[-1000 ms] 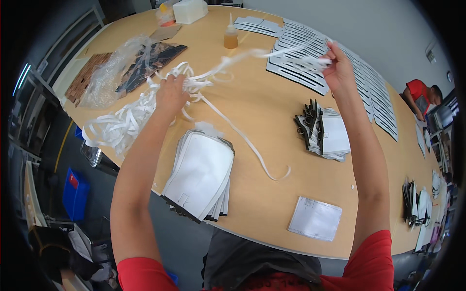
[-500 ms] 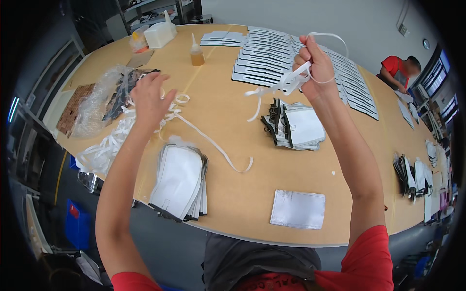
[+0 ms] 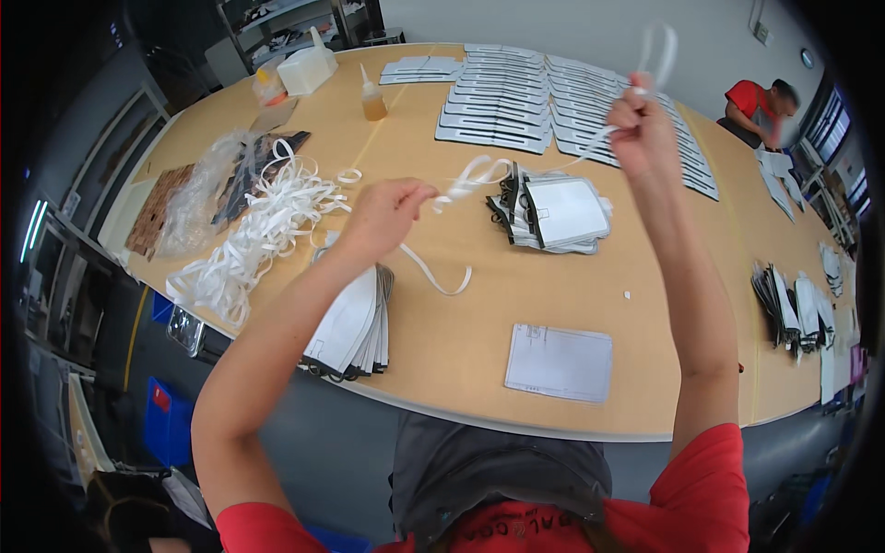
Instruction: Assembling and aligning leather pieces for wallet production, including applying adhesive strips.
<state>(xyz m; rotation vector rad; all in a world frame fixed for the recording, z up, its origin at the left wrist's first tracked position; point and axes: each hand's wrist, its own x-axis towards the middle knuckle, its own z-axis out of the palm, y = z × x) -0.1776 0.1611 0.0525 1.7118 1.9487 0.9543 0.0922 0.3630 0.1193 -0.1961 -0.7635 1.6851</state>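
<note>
L hand [image 3: 392,217] pinches white strip [image 3: 452,194] btwn hands; R hand [image 3: 643,131] grips it higher, prob. to lift slack off desk [image 3: 442,327]. Tangled strip pile [image 3: 277,207] left of L hand, prob. for reach.

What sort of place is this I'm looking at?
It looks like a small hand-assembly workshop. On a large worktable lie rows of matching flat grey pieces and a heap of white strips, and a co-worker in red is at the far right.
</note>
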